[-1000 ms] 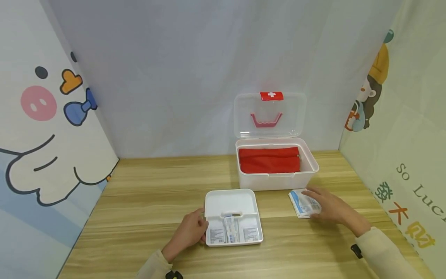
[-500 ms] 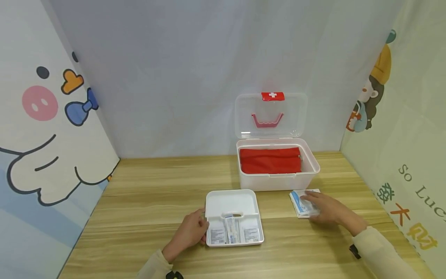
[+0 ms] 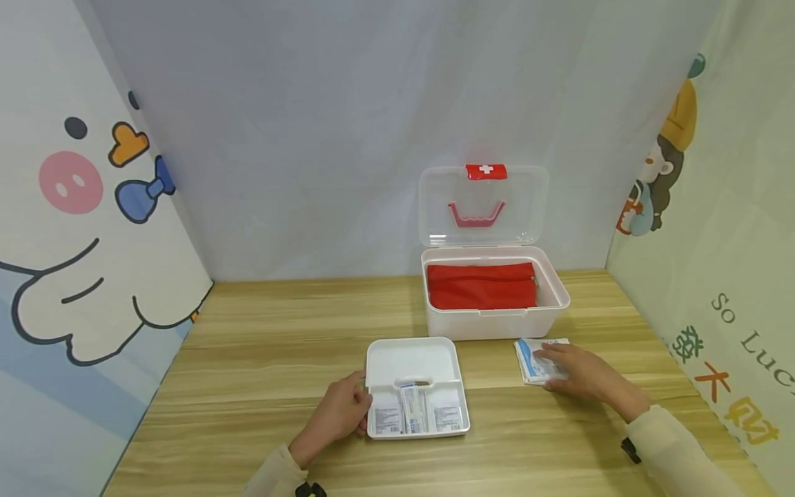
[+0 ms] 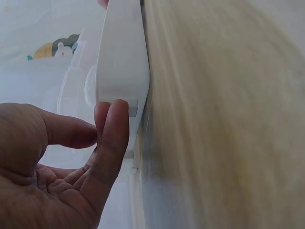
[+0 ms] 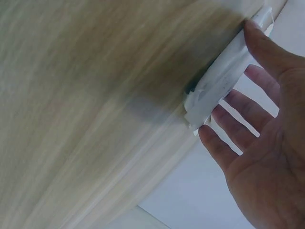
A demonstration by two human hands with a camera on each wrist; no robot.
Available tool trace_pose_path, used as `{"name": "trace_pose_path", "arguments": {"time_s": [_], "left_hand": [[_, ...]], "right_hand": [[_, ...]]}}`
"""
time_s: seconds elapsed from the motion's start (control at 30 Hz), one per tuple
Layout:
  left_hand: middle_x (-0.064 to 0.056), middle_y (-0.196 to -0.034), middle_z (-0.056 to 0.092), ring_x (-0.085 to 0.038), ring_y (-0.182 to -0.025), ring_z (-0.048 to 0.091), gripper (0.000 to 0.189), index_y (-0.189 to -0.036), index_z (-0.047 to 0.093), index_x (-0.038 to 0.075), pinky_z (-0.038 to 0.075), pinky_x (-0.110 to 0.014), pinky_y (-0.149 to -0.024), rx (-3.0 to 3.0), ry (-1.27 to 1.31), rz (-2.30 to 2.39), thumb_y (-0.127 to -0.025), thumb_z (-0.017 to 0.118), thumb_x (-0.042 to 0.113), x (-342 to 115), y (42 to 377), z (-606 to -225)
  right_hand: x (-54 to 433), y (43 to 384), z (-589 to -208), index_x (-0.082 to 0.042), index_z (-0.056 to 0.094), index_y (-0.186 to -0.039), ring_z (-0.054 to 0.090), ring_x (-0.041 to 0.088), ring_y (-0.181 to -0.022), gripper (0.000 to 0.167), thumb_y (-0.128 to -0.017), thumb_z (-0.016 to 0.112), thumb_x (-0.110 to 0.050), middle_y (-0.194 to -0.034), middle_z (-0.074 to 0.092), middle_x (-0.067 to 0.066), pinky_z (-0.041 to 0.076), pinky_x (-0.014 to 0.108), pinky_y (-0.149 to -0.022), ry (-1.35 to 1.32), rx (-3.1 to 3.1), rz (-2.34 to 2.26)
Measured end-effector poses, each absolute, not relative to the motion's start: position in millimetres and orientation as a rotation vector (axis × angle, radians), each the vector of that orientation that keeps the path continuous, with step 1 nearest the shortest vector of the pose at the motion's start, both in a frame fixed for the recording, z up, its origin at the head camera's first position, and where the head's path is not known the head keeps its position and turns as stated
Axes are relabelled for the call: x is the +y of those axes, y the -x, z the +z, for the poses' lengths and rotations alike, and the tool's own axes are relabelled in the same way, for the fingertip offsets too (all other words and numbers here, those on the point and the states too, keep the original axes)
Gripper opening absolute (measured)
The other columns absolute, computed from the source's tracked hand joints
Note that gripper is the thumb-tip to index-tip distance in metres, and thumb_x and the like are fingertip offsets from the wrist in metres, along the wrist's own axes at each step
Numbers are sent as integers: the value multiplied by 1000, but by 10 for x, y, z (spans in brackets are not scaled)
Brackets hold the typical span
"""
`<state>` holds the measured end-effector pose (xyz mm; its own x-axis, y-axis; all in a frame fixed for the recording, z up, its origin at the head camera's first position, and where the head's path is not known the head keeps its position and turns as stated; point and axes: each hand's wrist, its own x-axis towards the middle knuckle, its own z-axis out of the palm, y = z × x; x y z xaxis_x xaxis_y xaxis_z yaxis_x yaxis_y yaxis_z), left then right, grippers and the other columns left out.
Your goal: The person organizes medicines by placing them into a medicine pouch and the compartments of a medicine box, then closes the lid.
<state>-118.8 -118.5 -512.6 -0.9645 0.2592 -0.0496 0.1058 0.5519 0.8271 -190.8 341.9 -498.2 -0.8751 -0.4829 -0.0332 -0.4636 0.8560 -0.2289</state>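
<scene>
My left hand (image 3: 340, 408) is at the left edge of a white divided tray (image 3: 413, 360), its fingertips touching the tray's side wall (image 4: 125, 57) in the left wrist view. Inside the tray's near half lie several small printed packets (image 3: 412, 408). On the right, my right hand (image 3: 580, 373) holds a flat white-and-blue plastic packet (image 3: 531, 366) by its right part. The thumb (image 5: 259, 40) is on one long edge of the packet and the fingers are along the other. Part of the packet is hidden under the hand in the head view.
Behind the tray and packet stands a white first-aid box (image 3: 484, 323) with a red zip pouch (image 3: 481, 286) inside. Its clear lid (image 3: 524, 207) is raised against the back curtain. Printed cloth walls border the wooden table (image 3: 298, 310) on both sides.
My right fingers have moved further left over the packet, and its near edge has shifted slightly away from me. The left hand and tray stay put.
</scene>
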Motion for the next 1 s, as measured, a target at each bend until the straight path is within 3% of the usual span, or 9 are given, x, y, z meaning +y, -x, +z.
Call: {"name": "trace_pose_path", "arguments": {"time_s": [0.3, 0.73, 0.9, 1.0], "left_hand": [[-3, -63, 60, -13, -46, 58, 52, -142, 39, -13, 50, -24, -42, 2621, -313, 1376, -95, 54, 4, -1183, 1192, -5141], [-2, -63, 60, -13, -45, 58, 52, -141, 38, -14, 49, -24, -41, 2640, -307, 1367, -94, 53, 3, -1179, 1196, -5136], [-3, -63, 61, -14, -46, 59, 52, -142, 38, -14, 50, -25, -42, 2619, -320, 1392, -95, 53, 3, -1179, 1196, -5126], [-4, -62, 61, -15, -45, 59, 52, -142, 37, -14, 51, -26, -42, 2605, -331, 1404, -95, 52, 2, -1178, 1195, -5131]], "right_hand": [[3407, 1888, -4979, -5, 59, -133, 53, 45, -125, 57, -85, 74, -31, -136, 58, 23, 45, 60, -101, 795, 2964, -325], [3415, 1904, -5058, -1, 62, -129, 59, 42, -120, 39, -93, 64, -16, -128, 63, 22, 47, 56, -99, 922, 3048, -323], [3422, 1943, -5031, -5, 63, -128, 65, 37, -110, 35, -93, 62, -12, -119, 69, 17, 52, 53, -94, 913, 3096, -346], [3421, 1951, -4996, -7, 64, -126, 70, 33, -96, 33, -93, 62, -9, -107, 73, 15, 56, 50, -84, 910, 3159, -349]]}}
